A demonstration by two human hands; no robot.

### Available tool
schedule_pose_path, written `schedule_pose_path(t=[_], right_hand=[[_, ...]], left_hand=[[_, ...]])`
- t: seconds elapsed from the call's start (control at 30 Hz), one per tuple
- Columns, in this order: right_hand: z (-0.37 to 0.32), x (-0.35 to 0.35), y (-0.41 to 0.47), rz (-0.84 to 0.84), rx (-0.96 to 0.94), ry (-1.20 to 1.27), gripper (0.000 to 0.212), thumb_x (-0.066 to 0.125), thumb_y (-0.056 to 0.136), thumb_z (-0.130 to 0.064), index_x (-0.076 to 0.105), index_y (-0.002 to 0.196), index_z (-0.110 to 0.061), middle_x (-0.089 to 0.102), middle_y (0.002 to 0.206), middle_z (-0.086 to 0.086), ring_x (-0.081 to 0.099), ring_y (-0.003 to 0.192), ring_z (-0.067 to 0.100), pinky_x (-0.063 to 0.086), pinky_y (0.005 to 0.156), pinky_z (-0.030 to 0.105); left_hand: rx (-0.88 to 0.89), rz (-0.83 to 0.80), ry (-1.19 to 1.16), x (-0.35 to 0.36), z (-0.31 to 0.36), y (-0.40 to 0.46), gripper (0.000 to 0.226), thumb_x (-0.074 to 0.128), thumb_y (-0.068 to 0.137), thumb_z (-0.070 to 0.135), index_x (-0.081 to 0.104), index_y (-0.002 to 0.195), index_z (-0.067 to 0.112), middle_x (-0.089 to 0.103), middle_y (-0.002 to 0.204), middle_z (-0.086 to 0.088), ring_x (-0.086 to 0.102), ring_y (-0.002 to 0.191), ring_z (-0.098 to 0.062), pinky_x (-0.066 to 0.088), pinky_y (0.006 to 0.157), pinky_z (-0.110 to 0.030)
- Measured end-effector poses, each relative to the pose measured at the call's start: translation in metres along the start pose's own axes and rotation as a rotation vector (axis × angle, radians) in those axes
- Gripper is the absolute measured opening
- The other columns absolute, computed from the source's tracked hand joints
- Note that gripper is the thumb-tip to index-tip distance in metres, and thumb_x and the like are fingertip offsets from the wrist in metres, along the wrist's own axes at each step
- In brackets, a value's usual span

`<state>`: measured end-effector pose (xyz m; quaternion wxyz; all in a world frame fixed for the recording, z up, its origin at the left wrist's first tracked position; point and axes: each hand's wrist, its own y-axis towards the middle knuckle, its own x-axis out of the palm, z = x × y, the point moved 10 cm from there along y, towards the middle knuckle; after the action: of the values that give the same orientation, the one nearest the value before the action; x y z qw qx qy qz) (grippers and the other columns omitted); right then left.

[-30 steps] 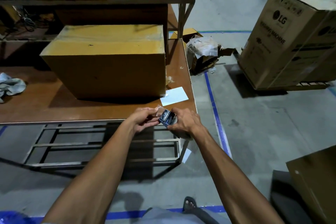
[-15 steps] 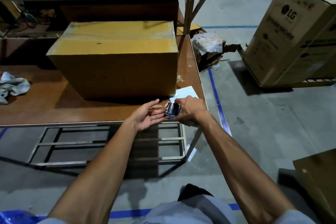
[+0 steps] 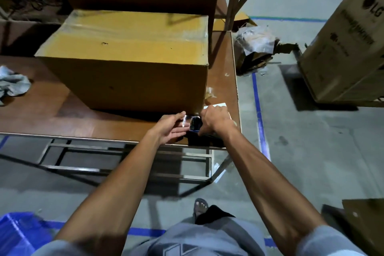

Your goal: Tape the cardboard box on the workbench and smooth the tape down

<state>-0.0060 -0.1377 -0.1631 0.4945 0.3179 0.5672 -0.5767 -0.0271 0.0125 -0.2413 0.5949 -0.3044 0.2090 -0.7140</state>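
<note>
Head view: you had both hands low at the near right corner of the cardboard box (image 3: 128, 64), which sat on the brown worktop (image 3: 52, 118) twd its right end. Your right hand (image 3: 216, 119) had its grip closed round the tape roll (image 3: 195, 123), a small dark roll w/ a blue edge. Your left hand (image 3: 171, 129) lay palm-up just beside it, fingers loosely apart, thumb and fingertips on the freed clear tape end (image 3: 186, 120); whether it was truly pinched can't be told.

Step in hand, by my read: starting a strip at the box's bottom front corner. Next move likely called for pressing that loose end flat onto the cardboard, then pulling the roll along the edge w/ steady tension, so the film wouldn't fold onto itself.

Materials: box was matte yellow-brown corrugated board, square-edged, w/ glossy clear tape already across its top rear and right edge. Worktop looked smooth laminate on a metal frame. 1 white card (image 3: 218, 105) lay by the corner, partly behind your right hand; 1 crumpled grey rag (image 3: 12, 85) sat far left.
</note>
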Motion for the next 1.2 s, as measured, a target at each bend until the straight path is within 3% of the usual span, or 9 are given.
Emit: schedule_pose_path(t=[0.1, 0.27, 0.5, 0.6, 0.7, 0.83, 1.03, 1.2], right_hand=[[-0.001, 0.003, 0.008, -0.004, -0.009, 0.017, 0.063, 0.077, 0.081, -0.064, 0.066, 0.128, -0.024, 0.072, 0.122, 0.003, 0.069, 0.117, 0.027, 0.049, 0.091, 0.039], [-0.006, 0.001, 0.014, 0.016, -0.029, -0.003, 0.058, 0.073, 0.087, -0.059, 0.064, 0.131, -0.022, 0.070, 0.120, 0.004, 0.069, 0.113, 0.027, 0.046, 0.082, 0.038], [-0.016, 0.002, 0.013, 0.070, -0.068, -0.071, 0.053, 0.069, 0.091, -0.057, 0.063, 0.130, -0.022, 0.063, 0.102, 0.003, 0.068, 0.099, 0.026, 0.045, 0.075, 0.037], [-0.017, 0.003, 0.012, 0.116, -0.064, -0.069, 0.065, 0.068, 0.089, -0.065, 0.057, 0.135, -0.021, 0.067, 0.122, 0.007, 0.064, 0.117, 0.032, 0.046, 0.089, 0.045], [-0.011, 0.002, 0.009, 0.162, -0.054, -0.025, 0.069, 0.070, 0.089, -0.066, 0.053, 0.137, -0.020, 0.067, 0.126, 0.009, 0.061, 0.122, 0.033, 0.045, 0.098, 0.050], [0.000, 0.005, 0.004, 0.167, -0.027, 0.117, 0.076, 0.077, 0.081, -0.068, 0.054, 0.136, -0.021, 0.069, 0.126, 0.009, 0.061, 0.125, 0.035, 0.044, 0.102, 0.052], [0.005, 0.004, -0.008, 0.282, -0.044, 0.210, 0.088, 0.082, 0.075, -0.069, 0.049, 0.138, -0.016, 0.062, 0.139, 0.010, 0.055, 0.131, 0.032, 0.044, 0.104, 0.049], [0.013, 0.006, -0.027, 0.361, 0.108, 0.226, 0.101, 0.078, 0.075, -0.075, 0.043, 0.147, -0.013, 0.055, 0.143, 0.013, 0.053, 0.133, 0.034, 0.043, 0.110, 0.050]], left_hand=[[0.008, 0.065, 0.026, -0.005, 0.002, 0.007, 0.035, 0.063, 0.107, 0.028, 0.061, 0.136, 0.009, 0.077, 0.119, -0.019, 0.078, 0.107, -0.026, 0.062, 0.097, -0.041], [0.017, 0.182, 0.011, -0.021, -0.001, 0.017, 0.035, 0.061, 0.108, 0.021, 0.057, 0.138, 0.001, 0.077, 0.117, -0.020, 0.077, 0.107, -0.027, 0.062, 0.098, -0.040], [0.000, 0.254, 0.080, -0.021, -0.009, 0.022, 0.019, 0.063, 0.107, 0.015, 0.068, 0.121, 0.003, 0.082, 0.102, -0.013, 0.079, 0.099, -0.021, 0.063, 0.088, -0.034], [0.018, 0.303, 0.115, -0.023, -0.012, 0.020, 0.012, 0.060, 0.108, 0.010, 0.066, 0.115, 0.003, 0.077, 0.104, -0.014, 0.074, 0.091, -0.020, 0.061, 0.085, -0.031], [0.034, 0.332, 0.125, -0.030, -0.016, 0.020, 0.011, 0.060, 0.107, 0.007, 0.064, 0.116, 0.002, 0.075, 0.106, -0.017, 0.073, 0.083, -0.017, 0.062, 0.079, -0.029], [0.028, 0.332, 0.087, -0.037, -0.021, 0.017, 0.020, 0.061, 0.105, 0.002, 0.062, 0.125, 0.003, 0.075, 0.108, -0.017, 0.072, 0.080, -0.017, 0.063, 0.079, -0.028], [0.057, 0.341, 0.047, -0.038, -0.023, 0.010, 0.015, 0.061, 0.104, 0.001, 0.062, 0.117, 0.009, 0.075, 0.106, -0.014, 0.073, 0.079, -0.016, 0.064, 0.075, -0.025], [0.046, 0.306, 0.071, -0.039, -0.026, 0.007, 0.019, 0.061, 0.105, 0.004, 0.066, 0.123, 0.004, 0.077, 0.100, -0.011, 0.074, 0.076, -0.013, 0.065, 0.071, -0.023]])
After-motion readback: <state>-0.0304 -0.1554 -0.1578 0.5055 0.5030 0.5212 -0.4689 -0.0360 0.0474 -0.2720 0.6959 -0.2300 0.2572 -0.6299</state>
